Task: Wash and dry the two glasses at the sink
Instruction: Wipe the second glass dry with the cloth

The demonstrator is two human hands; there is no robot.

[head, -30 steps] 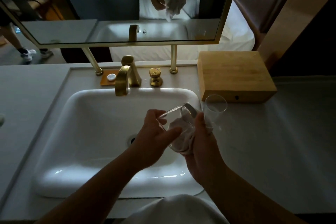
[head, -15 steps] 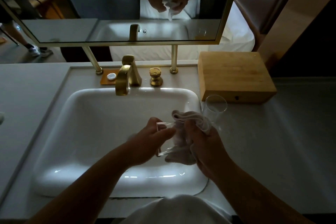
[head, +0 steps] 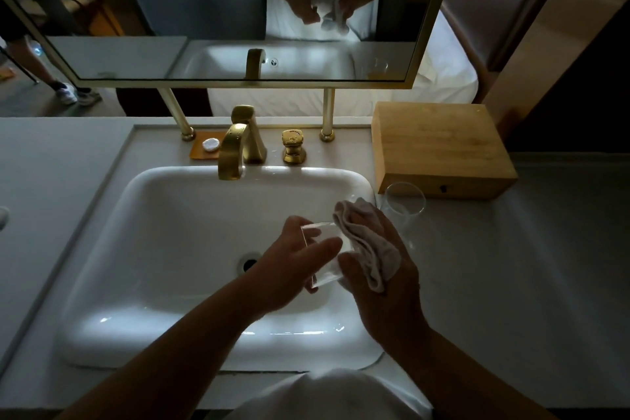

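My left hand [head: 289, 269] grips a clear glass [head: 324, 249] on its side over the right part of the white sink [head: 163, 232]. My right hand [head: 385, 276] holds a pale cloth [head: 364, 242] against the glass's open end, the cloth draped over my fingers. A second clear glass [head: 405, 204] stands upright on the counter just right of the sink, beside my right hand.
A gold faucet [head: 235, 153] and gold handle [head: 293, 147] stand behind the basin, with a small soap dish [head: 204, 148] to the left. A wooden box [head: 439, 147] sits at the back right. Grey counter [head: 511, 266] runs both sides. A mirror [head: 238, 10] hangs above.
The glass has been turned from tilted up to lying sideways and lower over the basin. The cloth has come from inside the glass to over its end and my right fingers.
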